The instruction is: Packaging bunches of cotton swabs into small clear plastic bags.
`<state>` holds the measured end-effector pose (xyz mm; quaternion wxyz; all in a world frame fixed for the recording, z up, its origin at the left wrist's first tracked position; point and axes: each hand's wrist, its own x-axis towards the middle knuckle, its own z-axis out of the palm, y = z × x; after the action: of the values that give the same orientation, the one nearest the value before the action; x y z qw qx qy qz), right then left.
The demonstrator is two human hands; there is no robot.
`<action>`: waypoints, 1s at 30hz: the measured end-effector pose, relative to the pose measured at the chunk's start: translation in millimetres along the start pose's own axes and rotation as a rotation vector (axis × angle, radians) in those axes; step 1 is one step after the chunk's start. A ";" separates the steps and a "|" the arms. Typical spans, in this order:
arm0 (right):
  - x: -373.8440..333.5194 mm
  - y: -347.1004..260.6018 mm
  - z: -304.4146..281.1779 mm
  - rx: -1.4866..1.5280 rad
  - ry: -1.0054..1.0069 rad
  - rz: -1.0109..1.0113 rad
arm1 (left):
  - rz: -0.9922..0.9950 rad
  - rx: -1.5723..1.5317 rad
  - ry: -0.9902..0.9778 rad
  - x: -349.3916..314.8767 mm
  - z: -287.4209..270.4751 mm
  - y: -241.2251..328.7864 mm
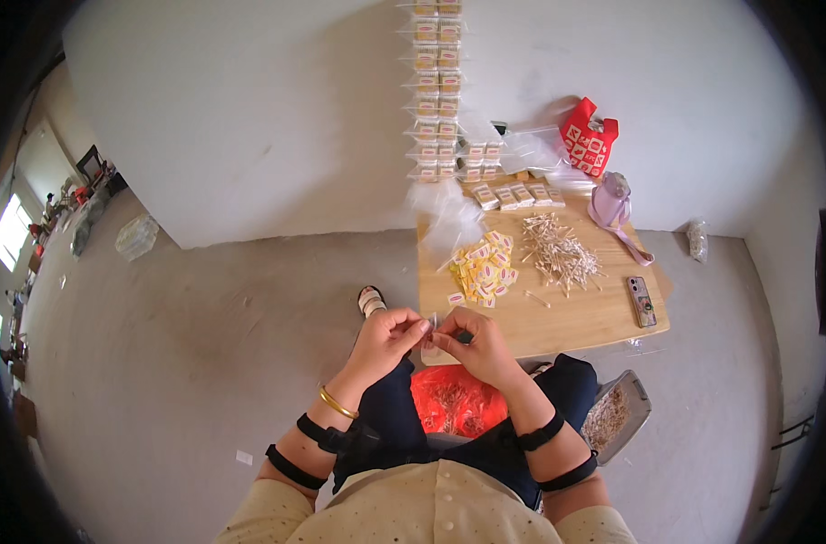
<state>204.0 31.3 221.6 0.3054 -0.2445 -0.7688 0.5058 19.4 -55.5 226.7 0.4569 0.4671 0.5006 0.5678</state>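
1. Head view is showing the left hand and right hand meeting just in front of the near edge of a low wooden table, fingertips touching
2. Both hands are pinching a small clear packet between thumb and fingers, which are pressing together around it; what is inside is too small to tell
3. On the table, a pile of yellow and red paper slips is lying nearest the hands, with a heap of thin wooden sticks beside it
4. Filled packets are sitting along the far side of the table
5. A phone is resting at the table's right edge
6. A red bag is lying on the person's lap, below the table
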 end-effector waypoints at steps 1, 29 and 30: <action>-1.8 4.9 1.1 0.017 0.009 -0.009 | 0.002 0.001 0.000 -3.2 -2.3 4.8; -11.9 79.1 36.3 0.061 -0.065 0.135 | 0.345 0.847 -0.169 -9.2 -40.2 -32.3; -13.3 86.3 37.5 0.066 -0.069 0.144 | 0.320 0.936 -0.130 -4.9 -48.5 -46.2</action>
<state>192.1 30.4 127.3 0.2496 -0.2713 -0.7423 0.5595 -25.5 -63.4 177.4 0.1356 0.7274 0.5945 0.3148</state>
